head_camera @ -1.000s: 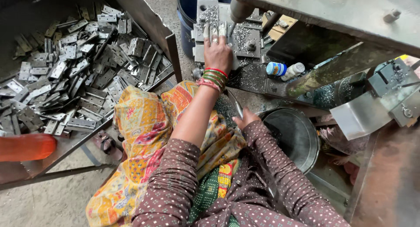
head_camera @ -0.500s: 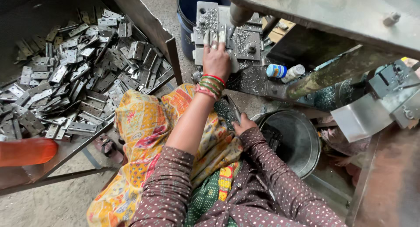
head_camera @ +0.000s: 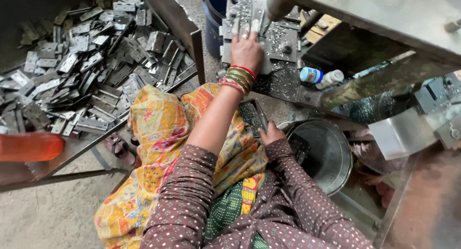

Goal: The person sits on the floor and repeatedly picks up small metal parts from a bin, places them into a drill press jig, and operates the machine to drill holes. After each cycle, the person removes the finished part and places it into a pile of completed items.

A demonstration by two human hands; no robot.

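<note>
My left hand (head_camera: 246,45), with red and green bangles at the wrist, reaches up to a grey metal press fixture (head_camera: 283,40) strewn with shavings. Its fingers lie over a pale hinge plate (head_camera: 230,25) and hold it against the fixture. My right hand (head_camera: 271,133) is low by my lap, closed on a thin dark metal piece (head_camera: 261,115) beside a dark tray (head_camera: 248,115) of shavings. Just to its right stands a round steel bucket (head_camera: 331,153).
A big heap of grey hinge plates (head_camera: 86,61) fills a metal bin at the left, with an orange cylinder (head_camera: 29,147) in front. A blue bucket (head_camera: 213,13) stands behind the fixture. Two small bottles (head_camera: 321,77) lie on the machine bed. Machine parts (head_camera: 432,109) crowd the right.
Both hands stay where they were, the left on the fixture and the right by the lap. The view has shifted slightly.
</note>
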